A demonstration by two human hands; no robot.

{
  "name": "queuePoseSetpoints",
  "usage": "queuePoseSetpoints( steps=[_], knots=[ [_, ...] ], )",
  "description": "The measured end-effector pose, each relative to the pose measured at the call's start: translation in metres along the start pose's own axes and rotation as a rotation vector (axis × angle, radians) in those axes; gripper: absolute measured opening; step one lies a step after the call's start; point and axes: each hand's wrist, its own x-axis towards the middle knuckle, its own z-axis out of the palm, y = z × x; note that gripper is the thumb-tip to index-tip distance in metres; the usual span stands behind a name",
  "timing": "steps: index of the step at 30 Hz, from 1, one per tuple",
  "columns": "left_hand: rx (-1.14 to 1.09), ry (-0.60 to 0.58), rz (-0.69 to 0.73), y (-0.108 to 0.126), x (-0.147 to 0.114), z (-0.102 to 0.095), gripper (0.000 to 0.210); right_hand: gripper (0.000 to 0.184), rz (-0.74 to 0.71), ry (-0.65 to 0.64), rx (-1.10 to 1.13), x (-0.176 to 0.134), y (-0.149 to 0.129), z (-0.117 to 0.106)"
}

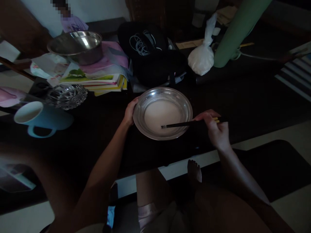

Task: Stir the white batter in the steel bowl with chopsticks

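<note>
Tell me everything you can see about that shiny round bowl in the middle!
The bowl is round, silvery and looks like metal, with a wide, shiny rim. It sits mouth up on the dark table, holding something pale. The left hand grips its left side. Dark chopsticks in the right hand reach over its right side; whether they touch it is unclear.

The head camera is looking forward and down from the near side of the shallow metal dish [162, 137]; it is facing into the dish from above, at close range, and is setting it near mid-view; below the dish it is taking in the person's own legs [150, 187], and at either side of it the left hand [130, 112] and right hand [215, 127]; beyond the dish it is reaching across the dark table [243, 94], showing a steel bowl [92, 56] to the dish's far left and a knotted bag [201, 61] to its far right.
</note>
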Motion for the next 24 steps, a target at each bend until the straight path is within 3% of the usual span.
queuePoseSetpoints(
  steps=[3, 8, 17, 20, 24],
  knots=[
    [0.009, -0.007, -0.005, 0.0, 0.0, -0.001, 0.032, 0.032, -0.035, -0.054, 0.029, -0.002, 0.01, 0.019],
    [-0.002, -0.006, -0.017, -0.001, 0.001, -0.001, 0.029, 0.031, -0.103, -0.01, -0.048, 0.005, 0.022, 0.037],
    [-0.008, 0.01, -0.035, 0.0, -0.001, 0.0, 0.031, 0.036, -0.064, 0.214, -0.171, 0.014, 0.021, -0.005],
    [0.002, 0.008, -0.027, 0.0, 0.0, 0.001, 0.032, 0.037, -0.028, 0.171, -0.132, 0.011, 0.012, -0.013],
    [0.003, 0.004, -0.007, -0.001, 0.001, 0.0, 0.033, 0.035, 0.029, 0.055, 0.014, 0.005, 0.007, -0.004]
  ],
)
